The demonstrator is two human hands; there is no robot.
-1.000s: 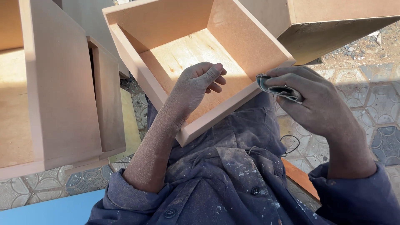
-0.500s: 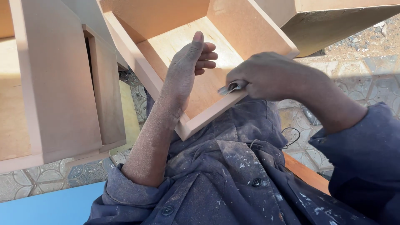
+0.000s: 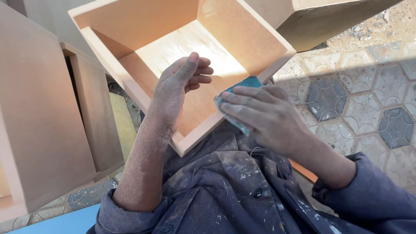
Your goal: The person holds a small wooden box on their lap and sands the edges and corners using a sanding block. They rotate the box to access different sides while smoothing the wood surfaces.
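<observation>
Since 0.5 s ago your right hand (image 3: 264,115) slid back w/ the folded blue-green sanding pad (image 3: 236,102), pinched flat on the near rim of the open tan fibreboard box (image 3: 242,39) on your lap. Left hand (image 3: 175,89) loosely curled, empty, resting inside. Keep pad flat, strokes even along the edge.

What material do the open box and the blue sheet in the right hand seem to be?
Open box: probably fibreboard, raw and matte, its walls smooth, tan and grainless; the bottom panel shows faint grain, perhaps plywood. Blue sheet: likely sandpaper, thin, bent under the right hand.
</observation>
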